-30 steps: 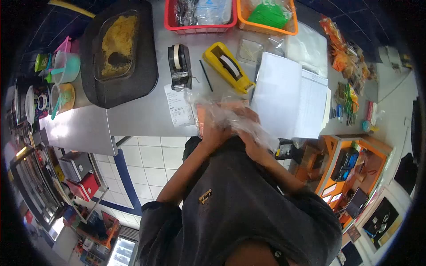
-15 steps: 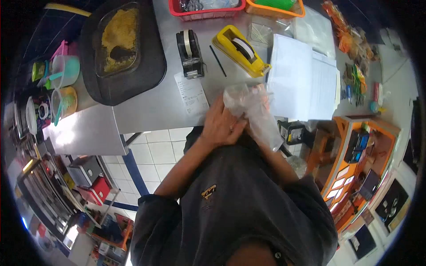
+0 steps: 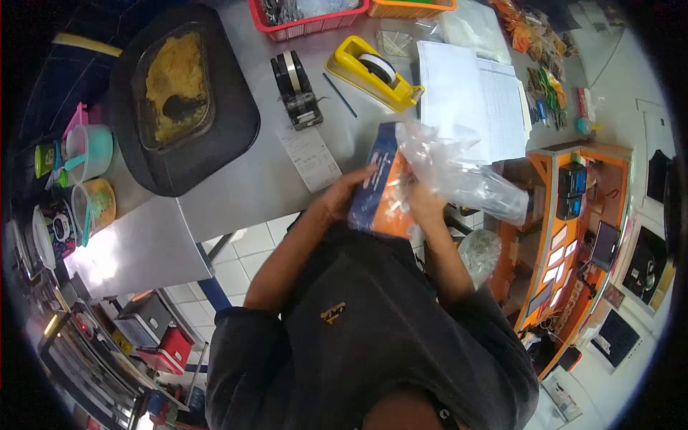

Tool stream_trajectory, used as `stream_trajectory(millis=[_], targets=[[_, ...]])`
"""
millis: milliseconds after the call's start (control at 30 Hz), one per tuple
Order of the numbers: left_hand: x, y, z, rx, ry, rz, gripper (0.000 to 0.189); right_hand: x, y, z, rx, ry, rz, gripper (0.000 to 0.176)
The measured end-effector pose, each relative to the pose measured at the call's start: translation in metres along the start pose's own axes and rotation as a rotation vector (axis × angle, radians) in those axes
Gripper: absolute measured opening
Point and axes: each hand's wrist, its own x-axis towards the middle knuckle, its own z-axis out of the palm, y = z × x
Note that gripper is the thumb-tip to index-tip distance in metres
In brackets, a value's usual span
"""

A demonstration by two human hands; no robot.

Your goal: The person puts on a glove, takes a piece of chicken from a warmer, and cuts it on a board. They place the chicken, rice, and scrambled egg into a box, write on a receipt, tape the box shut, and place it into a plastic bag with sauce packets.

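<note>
A blue and orange box [image 3: 387, 183] is held tilted in front of my body at the table's front edge. My left hand [image 3: 344, 193] is closed around its left, blue side, with fingers on the upper face. A crumpled clear plastic bag [image 3: 466, 172] spreads from the box's top right corner out to the right. My right hand [image 3: 428, 206] is closed at the box's orange right side, under the bag, and appears to grip the bag there; its fingertips are partly hidden. Near my left hand lies a printed receipt [image 3: 310, 159].
Beyond the hands stand a black tape dispenser [image 3: 295, 89] and a yellow one [image 3: 373, 75], with a dark pen [image 3: 340, 94] between them. Papers [image 3: 455, 100] lie to the right. A tray of yellow crumbly food [image 3: 175, 79] sits at left; a red basket [image 3: 308, 29] is at the back.
The blue and orange box has come into view between my hands. My right hand now shows at its right side, and the plastic bag has swung out to the right.
</note>
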Motion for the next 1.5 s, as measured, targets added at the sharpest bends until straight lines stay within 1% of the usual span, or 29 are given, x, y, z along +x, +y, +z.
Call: stream_trajectory(millis=[100,133,167,233,267,300,367,400,433,500,533,567,633,667,767,833,900,933,967,1000,1033,1067,1100,1133,1167,1233,1267,1467,1500], targets=[[-0.001,-0.010,-0.004,-0.100,-0.245,-0.077,0.061,0.003,-0.023,-0.032,1.062,-0.024,0.132,0.011],[-0.003,-0.009,0.003,0.088,-0.238,-0.060,0.060,0.020,-0.061,-0.046,0.474,0.156,0.179,0.047],[-0.008,-0.009,0.013,0.276,-0.232,-0.042,0.061,0.034,-0.086,-0.067,0.467,0.175,0.178,0.047],[-0.034,-0.017,0.053,0.474,-0.239,0.427,0.072,0.053,-0.122,-0.101,1.331,0.335,0.687,0.047],[-0.030,-0.023,0.053,1.041,-0.145,1.074,0.090,0.055,-0.128,-0.112,1.330,0.359,0.684,0.047],[-0.027,-0.024,0.057,1.009,-0.124,1.175,0.096,0.056,-0.129,-0.123,1.300,0.246,0.696,0.048],[0.002,-0.027,0.020,1.449,0.053,1.402,0.099,0.052,-0.124,-0.136,1.266,0.152,0.709,0.050],[0.005,-0.026,0.014,1.084,-0.174,1.480,0.098,0.050,-0.120,-0.140,1.387,0.086,0.642,0.050],[0.005,-0.012,0.031,1.084,-0.192,1.486,0.098,0.052,-0.117,-0.144,1.504,0.013,0.562,0.051],[0.004,0.006,0.064,1.104,0.131,1.454,0.098,0.052,-0.121,-0.152,1.532,0.019,0.493,0.051],[0.014,-0.012,0.069,0.479,-0.052,0.847,0.083,0.054,-0.121,-0.154,1.509,-0.060,0.403,0.052],[0.025,-0.011,0.064,0.484,-0.054,0.846,0.083,0.055,-0.119,-0.155,1.484,-0.139,0.320,0.052],[0.044,0.010,0.075,-0.442,-0.324,0.032,0.076,0.057,-0.105,-0.153,1.506,-0.240,0.254,0.052],[0.043,0.020,0.094,-0.330,-0.334,0.058,0.087,0.056,-0.096,-0.151,1.463,-0.329,0.217,0.052],[0.058,0.042,0.090,-0.367,-0.446,0.117,0.085,0.051,-0.054,-0.148,1.416,-0.456,0.172,0.048],[0.073,0.069,0.077,-0.348,-0.293,0.164,0.081,0.028,-0.011,-0.131,0.621,-0.138,-0.020,0.030],[0.106,0.104,0.058,-0.265,-1.016,0.110,0.061,0.003,0.026,-0.109,0.400,-0.167,0.005,0.014],[0.116,0.119,0.071,-0.259,-1.015,0.104,0.061,-0.009,0.040,-0.100,0.171,-0.203,0.034,0.011],[0.122,0.137,0.091,0.369,-0.537,0.381,0.049,-0.010,0.049,-0.098,-0.059,-0.239,0.059,0.026],[0.133,0.155,0.105,0.959,0.008,0.620,0.037,0.006,0.030,-0.106,0.015,-0.149,-0.047,0.028],[0.153,0.169,0.106,1.360,0.153,0.868,0.026,-0.009,0.051,-0.092,0.022,-0.144,-0.047,0.028],[0.177,0.184,0.102,1.757,0.310,1.119,0.016,-0.034,0.087,-0.065,0.805,-0.176,0.315,0.028],[0.198,0.198,0.097,1.765,0.309,1.121,0.016,-0.046,0.108,-0.051,1.588,-0.194,0.681,0.029],[0.219,0.210,0.091,2.070,0.364,1.009,0.014,-0.003,0.059,-0.083,1.213,-0.245,0.508,0.031],[0.232,0.216,0.088,2.369,0.419,0.871,0.013,-0.007,0.071,-0.077,1.217,-0.239,0.506,0.031],[0.242,0.221,0.090,2.457,0.378,0.771,0.013,-0.015,0.096,-0.063,0.566,-0.077,0.180,0.033],[0.246,0.224,0.091,2.536,0.341,0.663,0.015,-0.016,0.101,-0.062,0.572,-0.072,0.182,0.033],[0.241,0.233,0.096,2.661,0.187,0.646,0.020,0.026,0.052,-0.084,0.319,-0.085,0.065,0.040],[0.238,0.233,0.096,2.664,0.183,0.648,0.020,0.025,0.055,-0.076,0.145,0.091,-0.115,0.039]])
